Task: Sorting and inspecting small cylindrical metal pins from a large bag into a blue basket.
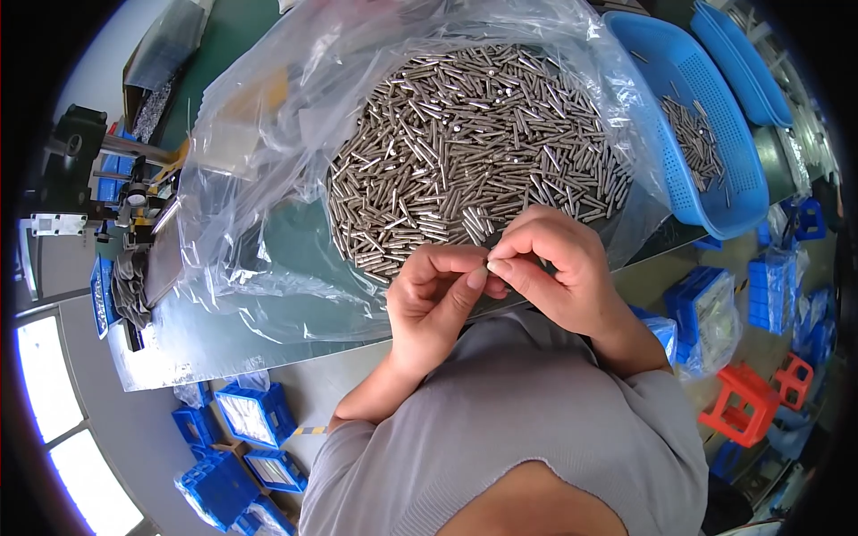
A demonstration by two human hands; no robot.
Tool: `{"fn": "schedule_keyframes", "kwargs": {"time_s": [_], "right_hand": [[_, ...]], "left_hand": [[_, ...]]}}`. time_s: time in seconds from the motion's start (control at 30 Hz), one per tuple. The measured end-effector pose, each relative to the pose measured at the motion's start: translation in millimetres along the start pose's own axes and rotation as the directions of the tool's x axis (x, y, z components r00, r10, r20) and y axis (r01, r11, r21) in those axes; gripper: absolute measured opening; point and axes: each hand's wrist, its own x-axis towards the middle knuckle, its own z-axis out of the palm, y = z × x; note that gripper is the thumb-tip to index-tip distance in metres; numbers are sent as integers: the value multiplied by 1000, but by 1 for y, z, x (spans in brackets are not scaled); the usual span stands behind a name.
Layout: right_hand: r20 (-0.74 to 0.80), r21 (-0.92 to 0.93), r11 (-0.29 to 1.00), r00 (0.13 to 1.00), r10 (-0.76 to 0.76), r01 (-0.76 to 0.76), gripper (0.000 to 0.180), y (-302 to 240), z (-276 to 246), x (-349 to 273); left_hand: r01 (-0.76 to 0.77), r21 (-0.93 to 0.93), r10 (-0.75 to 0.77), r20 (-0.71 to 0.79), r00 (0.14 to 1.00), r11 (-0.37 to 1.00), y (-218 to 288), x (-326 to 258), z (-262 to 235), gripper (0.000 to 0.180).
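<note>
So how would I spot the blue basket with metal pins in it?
On the green table, find the big heap of metal pins. Just right of it sits the blue basket. Unlike the blue tray farther right, it visibly holds a small pile of pins.

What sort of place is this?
Probably a factory workshop: a large heap of small metal pins on clear plastic sheeting over a workbench, a blue perforated basket holding more, and blue crates on the floor.
</note>
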Motion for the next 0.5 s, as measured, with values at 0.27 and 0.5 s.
{"fn": "schedule_keyframes", "kwargs": {"time_s": [0.27, 0.5], "right_hand": [[7, -70, 994, 997, -78, 79, 19, -4, -1, 0], [-218, -225, 974, 973, -71, 21, 14, -20, -31, -6]], "left_hand": [[9, 86, -4, -55, 998, 996, 4, -3, 3, 10], [10, 26, -9, -72, 997, 1000, 2, -3, 3, 7]]}}
